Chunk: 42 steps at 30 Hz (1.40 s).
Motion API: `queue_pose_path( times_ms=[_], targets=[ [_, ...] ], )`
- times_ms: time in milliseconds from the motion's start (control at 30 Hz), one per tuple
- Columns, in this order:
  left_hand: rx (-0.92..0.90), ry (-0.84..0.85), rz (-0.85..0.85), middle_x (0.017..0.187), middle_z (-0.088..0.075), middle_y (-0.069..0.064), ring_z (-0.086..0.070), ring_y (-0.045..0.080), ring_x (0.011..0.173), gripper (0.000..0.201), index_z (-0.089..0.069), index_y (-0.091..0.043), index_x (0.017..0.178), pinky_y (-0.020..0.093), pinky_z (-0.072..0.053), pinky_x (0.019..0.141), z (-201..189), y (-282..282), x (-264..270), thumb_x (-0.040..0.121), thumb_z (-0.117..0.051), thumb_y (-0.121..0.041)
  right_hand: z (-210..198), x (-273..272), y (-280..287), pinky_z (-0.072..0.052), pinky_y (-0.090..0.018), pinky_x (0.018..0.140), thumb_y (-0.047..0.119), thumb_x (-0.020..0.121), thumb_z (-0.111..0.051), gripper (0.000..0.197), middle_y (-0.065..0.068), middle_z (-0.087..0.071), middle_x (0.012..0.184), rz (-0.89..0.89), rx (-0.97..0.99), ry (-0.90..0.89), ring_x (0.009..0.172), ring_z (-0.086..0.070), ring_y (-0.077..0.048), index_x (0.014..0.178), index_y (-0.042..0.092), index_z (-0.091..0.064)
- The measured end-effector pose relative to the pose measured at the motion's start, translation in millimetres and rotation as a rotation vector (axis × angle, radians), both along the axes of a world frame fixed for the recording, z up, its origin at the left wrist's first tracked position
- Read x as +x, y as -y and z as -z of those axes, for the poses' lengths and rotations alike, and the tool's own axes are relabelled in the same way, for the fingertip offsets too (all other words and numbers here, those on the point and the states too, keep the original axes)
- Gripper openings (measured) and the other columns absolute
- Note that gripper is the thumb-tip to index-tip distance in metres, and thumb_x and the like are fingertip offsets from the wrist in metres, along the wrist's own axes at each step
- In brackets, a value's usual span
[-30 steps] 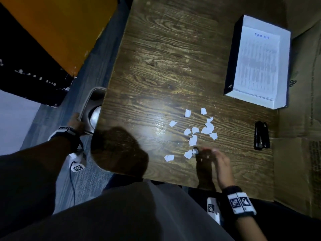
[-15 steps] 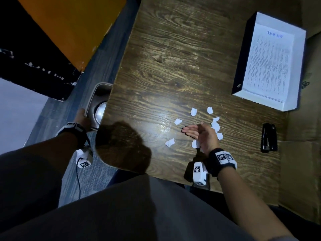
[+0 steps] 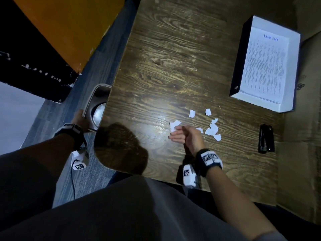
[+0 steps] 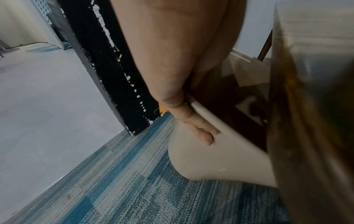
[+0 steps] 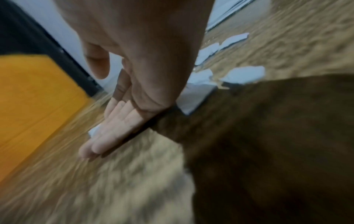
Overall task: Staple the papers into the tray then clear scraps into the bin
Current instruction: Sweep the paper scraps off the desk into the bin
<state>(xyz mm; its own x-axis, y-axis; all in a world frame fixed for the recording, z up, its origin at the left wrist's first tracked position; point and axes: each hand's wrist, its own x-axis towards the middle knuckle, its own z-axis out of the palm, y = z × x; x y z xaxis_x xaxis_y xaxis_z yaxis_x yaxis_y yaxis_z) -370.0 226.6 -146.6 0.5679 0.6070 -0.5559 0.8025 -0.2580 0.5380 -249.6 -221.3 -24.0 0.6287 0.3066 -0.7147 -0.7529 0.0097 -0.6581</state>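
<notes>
Head view w/ both wrist views. Right hand (image 3: 186,139) stands on its edge on the wooden table (image 3: 173,58), fingers (image 5: 107,133) straight and held together, holding nothing; it sits among the white paper scraps (image 3: 211,127), one scrap touching the fingertips, others just beside the hand on the far side. Left hand (image 3: 80,119) is off the table's left edge, fingers (image 4: 199,130) curled over the rim of the beige bin (image 4: 220,159), thumb inside, gripping it; bin sits on the blue carpet (image 4: 124,174) against the table's side. Printed papers (image 3: 265,66) lie in the white tray (image 3: 293,70) at far right. Black stapler (image 3: 266,138) lies flat near the tray, apart from the scraps.
</notes>
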Motion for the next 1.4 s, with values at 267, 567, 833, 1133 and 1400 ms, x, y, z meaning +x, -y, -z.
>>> queue_pose_path(
  times_ms=[267,567,833,1133,1400],
  targets=[
    [0.13,-0.046,0.005,0.108,-0.06,0.038,-0.058,0.048,0.106,0.029,-0.054,0.014,0.111,0.052,-0.046,0.087,-69.4,41.9,19.4,0.09,-0.055,-0.005,-21.7,6.0,63.8,-0.059,-0.034,0.065,0.045,0.08,-0.059,0.06,-0.028,-0.071,0.087,-0.066,0.077,-0.033,0.076,-0.071,-0.036,0.097,-0.012,-0.062],
    [0.0,-0.175,-0.069,0.126,-0.053,0.04,-0.053,0.05,0.119,0.036,-0.047,0.015,0.125,0.049,-0.045,0.096,-72.7,43.2,18.5,0.092,-0.045,0.0,-17.0,18.1,63.3,-0.052,-0.028,0.048,0.044,0.092,-0.041,0.052,-0.022,-0.07,0.068,-0.197,-0.288,-0.076,0.058,-0.071,-0.033,0.087,-0.003,-0.062],
    [0.014,-0.224,0.031,0.124,-0.05,0.047,-0.049,0.054,0.121,0.034,-0.049,0.02,0.123,0.054,-0.038,0.105,-76.6,30.5,23.5,0.093,-0.044,0.006,-60.2,52.6,65.4,-0.056,-0.025,0.063,0.011,0.096,-0.043,0.029,-0.008,-0.075,0.091,0.261,-0.33,0.363,0.086,-0.073,-0.017,0.105,-0.007,-0.064],
    [0.036,-0.273,-0.004,0.121,-0.056,0.039,-0.056,0.049,0.113,0.035,-0.051,0.011,0.121,0.051,-0.047,0.096,-99.3,40.7,35.8,0.089,-0.048,-0.003,5.7,27.1,96.4,0.0,-0.047,0.119,0.042,0.098,-0.023,0.067,-0.021,0.0,0.159,-0.323,-1.31,0.274,0.147,0.003,-0.04,0.15,0.0,-0.017],
    [-0.007,-0.269,-0.013,0.118,-0.06,0.036,-0.061,0.046,0.109,0.037,-0.055,0.006,0.118,0.051,-0.051,0.093,-105.9,42.0,42.6,0.083,-0.056,-0.003,-9.7,-15.6,-26.8,0.005,-0.034,0.119,0.037,0.1,-0.032,0.069,-0.01,0.008,0.161,-0.584,-0.987,0.632,0.148,0.013,-0.025,0.152,0.006,-0.001]
  ],
)
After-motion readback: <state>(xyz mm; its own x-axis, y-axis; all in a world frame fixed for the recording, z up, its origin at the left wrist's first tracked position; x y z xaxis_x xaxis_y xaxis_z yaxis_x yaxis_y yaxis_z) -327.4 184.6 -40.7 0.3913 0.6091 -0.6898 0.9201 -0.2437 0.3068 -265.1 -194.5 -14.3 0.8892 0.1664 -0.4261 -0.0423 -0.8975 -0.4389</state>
